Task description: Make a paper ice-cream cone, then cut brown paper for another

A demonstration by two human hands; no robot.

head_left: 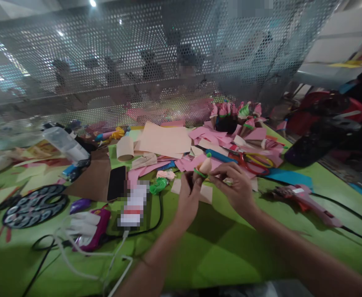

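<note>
A small cone-shaped craft piece (204, 166), pale on top with a green tip and a green band round it, is held upright by my left hand (190, 190). Close on its right is my right hand (235, 185), with thumb and fingertips pinched together near the green band; what they hold, if anything, is too small to tell. Pale paper pieces (206, 194) lie on the table under my hands. A lump of green material (158, 186) sits left of my left hand.
On the green table (230, 260) lie a pink glue gun (315, 205) at right, red-and-yellow scissors (256, 163), a black phone (117, 183), a white cable (75, 270) and a palette (35, 206). Finished-looking cones (244, 110) stand behind, before a perforated metal screen (121, 66).
</note>
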